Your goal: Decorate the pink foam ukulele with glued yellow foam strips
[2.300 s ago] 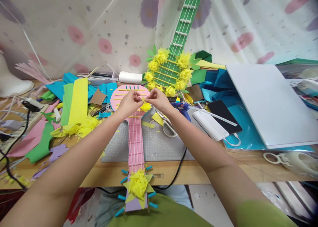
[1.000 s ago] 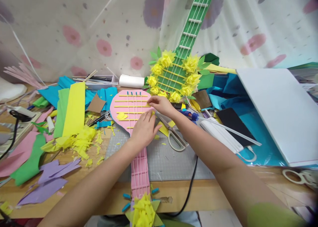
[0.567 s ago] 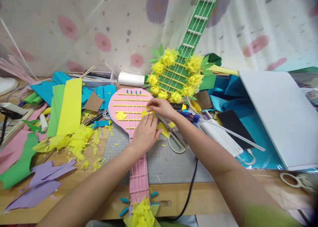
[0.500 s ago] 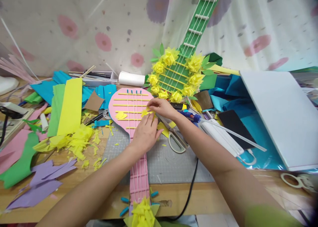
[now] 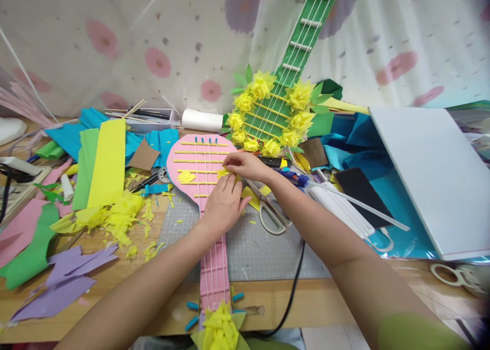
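A pink paper guitar (image 5: pixel 184 159) with white strings and yellow bars lies on the grey cutting mat (image 5: pixel 252 258). Over the right part of its body, my left hand (image 5: pixel 225 202) and my right hand (image 5: pixel 247 166) meet. Both sets of fingers are closed round a small yellow paper piece (image 5: pixel 222 173), mostly hidden by them. Yellow petals (image 5: pixel 186 176) rest on the body's left side. A yellow paper flower (image 5: pixel 221 329) sits at the neck's near end, by blue pegs (image 5: pixel 192 306). Grey-handled scissors (image 5: pixel 272 217) lie right of my left hand.
A green guitar (image 5: pixel 268 118) with yellow flowers leans against the patterned curtain (image 5: pixel 172 33). Yellow scraps (image 5: pixel 122 212) and purple paper (image 5: pixel 72 283) lie left. On the right are a phone (image 5: pixel 362 197), a white board (image 5: pixel 432 181) and a blue glue gun (image 5: pixel 294 178). A black cable (image 5: pixel 293 294) hangs over the edge.
The view has shifted very slightly. My right hand's fingers have moved a little to the left over the yellow piece; my left hand is nearly unchanged.
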Demonstrator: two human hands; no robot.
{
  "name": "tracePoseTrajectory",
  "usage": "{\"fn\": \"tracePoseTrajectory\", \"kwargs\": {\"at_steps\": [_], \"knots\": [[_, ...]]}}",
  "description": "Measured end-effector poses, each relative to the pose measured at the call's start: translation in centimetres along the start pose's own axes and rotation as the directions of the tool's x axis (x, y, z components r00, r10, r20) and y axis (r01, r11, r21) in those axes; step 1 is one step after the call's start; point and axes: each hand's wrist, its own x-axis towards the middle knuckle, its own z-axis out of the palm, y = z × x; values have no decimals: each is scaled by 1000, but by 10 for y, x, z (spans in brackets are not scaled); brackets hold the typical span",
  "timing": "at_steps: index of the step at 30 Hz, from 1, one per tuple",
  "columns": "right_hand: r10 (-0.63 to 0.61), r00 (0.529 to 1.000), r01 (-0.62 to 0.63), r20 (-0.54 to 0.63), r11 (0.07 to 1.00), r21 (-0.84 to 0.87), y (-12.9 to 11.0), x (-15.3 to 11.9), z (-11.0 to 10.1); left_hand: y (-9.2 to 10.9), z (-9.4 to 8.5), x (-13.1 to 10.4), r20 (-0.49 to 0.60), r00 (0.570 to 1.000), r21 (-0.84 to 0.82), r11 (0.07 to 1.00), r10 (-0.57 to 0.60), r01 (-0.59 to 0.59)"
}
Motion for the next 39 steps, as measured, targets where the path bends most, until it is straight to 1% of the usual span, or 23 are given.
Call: {"fn": "tracePoseTrajectory", "kwargs": {"at_steps": [4,10,14,18,22,25,27,29,31,33,35,36,37,39], "knots": [[3,1000,-3,22,1000,0,0,1,-1,-1,0,0,-17,1000,-39,999,-1,0],[-9,1000,10,12,999,-36,-4,4,-3,-2,0,0,-10,1000,-36,999,10,-11],[5,1000,-4,21,998,-65,-7,5,-2,-1,2,0,-27,1000,-52,999,4,-6],[-3,1000,3,-2,995,-98,-7,4,-3,-1,-2,-1,-77,997,-20,1000,16,-17],[9,1000,-9,-8,996,-92,-6,2,-3,-9,-10,-6,-162,987,-109,994,-10,-8],[-4,1000,3,-9,994,-106,-7,2,-2,-23,-17,-12,-219,970,-208,976,-104,57],[-15,1000,13,-20,993,-120,-7,2,-2,-35,-21,-17,-259,944,-272,953,-206,134],[-12,1000,11,-8,994,-109,-6,2,-1,-46,-26,-20,-284,901,-340,913,-327,224],[4,1000,-4,-7,997,-73,-6,2,-1,-55,-30,-23,-295,855,-415,863,-426,287],[21,999,-22,-44,999,-27,-6,0,0,-61,-32,-24,-297,809,-486,809,-508,330],[33,993,-29,-112,999,36,-7,-4,1,-66,-31,-24,-270,770,-568,742,-578,357],[38,988,-26,-148,997,78,-7,-7,2,-68,-29,-23,-244,760,-617,701,-602,357],[43,981,-20,-187,992,125,-8,-10,3,-71,-26,-20,-212,761,-670,658,-613,344],[54,959,6,-279,977,212,-8,-18,4,-75,-19,-12,-138,791,-764,572,-597,299]]}}
